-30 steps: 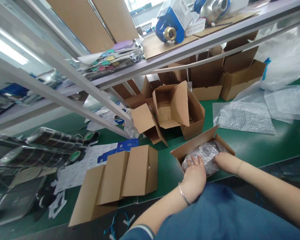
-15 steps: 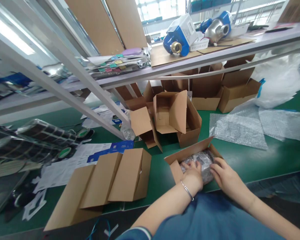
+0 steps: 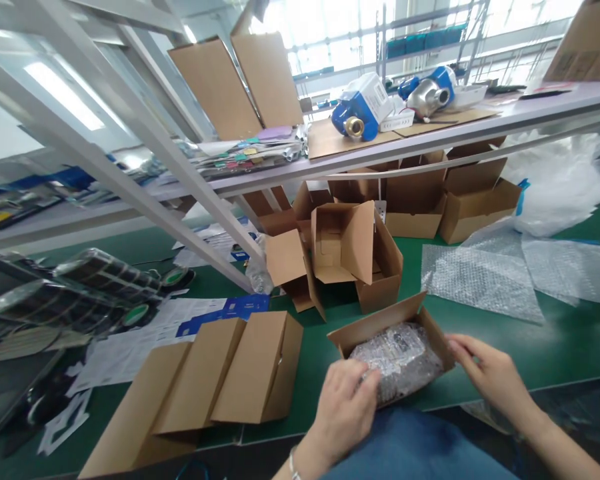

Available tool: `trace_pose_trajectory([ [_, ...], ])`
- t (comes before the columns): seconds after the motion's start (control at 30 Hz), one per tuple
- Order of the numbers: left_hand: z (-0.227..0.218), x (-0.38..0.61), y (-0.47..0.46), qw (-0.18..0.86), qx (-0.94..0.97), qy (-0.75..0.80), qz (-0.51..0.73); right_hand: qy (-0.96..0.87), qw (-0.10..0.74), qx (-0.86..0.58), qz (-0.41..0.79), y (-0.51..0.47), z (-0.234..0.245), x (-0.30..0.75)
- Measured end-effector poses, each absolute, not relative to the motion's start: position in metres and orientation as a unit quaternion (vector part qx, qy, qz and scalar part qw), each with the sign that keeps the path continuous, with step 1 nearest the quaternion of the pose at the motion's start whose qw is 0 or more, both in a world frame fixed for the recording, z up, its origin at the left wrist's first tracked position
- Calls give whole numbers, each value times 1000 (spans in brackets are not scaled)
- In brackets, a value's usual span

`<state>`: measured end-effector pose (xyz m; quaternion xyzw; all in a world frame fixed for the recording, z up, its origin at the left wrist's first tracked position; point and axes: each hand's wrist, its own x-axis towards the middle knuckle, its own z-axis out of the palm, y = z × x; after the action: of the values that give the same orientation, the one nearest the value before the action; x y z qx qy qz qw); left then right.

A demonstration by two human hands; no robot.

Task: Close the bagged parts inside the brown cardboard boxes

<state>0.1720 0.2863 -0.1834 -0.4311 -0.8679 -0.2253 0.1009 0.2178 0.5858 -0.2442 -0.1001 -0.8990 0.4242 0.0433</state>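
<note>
An open cardboard box (image 3: pixel 380 319) sits at the front edge of the green table, close to my body. Inside it lies a bundle in bubble wrap (image 3: pixel 400 357); what the wrap covers cannot be made out. My left hand (image 3: pixel 345 400) is closed over the box's left side, its fingertips beside the wrapped bundle and the left flap mostly hidden under it. At the right side, my right hand (image 3: pixel 495 370) pinches the edge of the box between thumb and fingers. The back flap stands raised.
Closed cardboard boxes (image 3: pixel 253 370) stand in a row to the left. Open boxes (image 3: pixel 343 240) crowd the middle back. Bubble wrap sheets (image 3: pixel 480 277) lie at right. A shelf (image 3: pixel 430 143) crosses above, carrying blue-and-metal meters (image 3: pixel 363 110). Rolls (image 3: pixel 100 280) lie at far left.
My hands have moved off the wrapped bundle and outward to the left and right sides of the box. More of the bundle shows. The view has tilted up slightly.
</note>
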Motion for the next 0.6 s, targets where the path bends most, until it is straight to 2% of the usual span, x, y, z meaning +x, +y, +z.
trace_pose_trajectory([
  [0.07, -208, 168, 258, 139, -255, -895, -338, -853, 39, -156, 496, 604, -257, 198],
  [0.17, -253, 155, 244, -15, -31, -859, -512, -731, -71, -88, 673, 608, -281, 156],
  [0.23, -274, 143, 250, -135, -11, -775, -617, -664, -147, -37, 732, 596, -291, 135],
  [0.3, -284, 131, 260, -208, -43, -706, -676, -647, -189, -48, 737, 579, -295, 127],
  [0.37, -288, 120, 269, -236, -58, -683, -689, -657, -184, -102, 724, 564, -296, 134],
  [0.47, -284, 112, 266, -239, -55, -695, -676, -681, -133, -166, 700, 547, -299, 159],
  [0.53, -275, 113, 254, -241, -68, -709, -660, -710, -115, -172, 673, 537, -302, 166],
  [0.6, -261, 116, 238, -237, -93, -732, -632, -777, -61, -134, 612, 522, -303, 147],
])
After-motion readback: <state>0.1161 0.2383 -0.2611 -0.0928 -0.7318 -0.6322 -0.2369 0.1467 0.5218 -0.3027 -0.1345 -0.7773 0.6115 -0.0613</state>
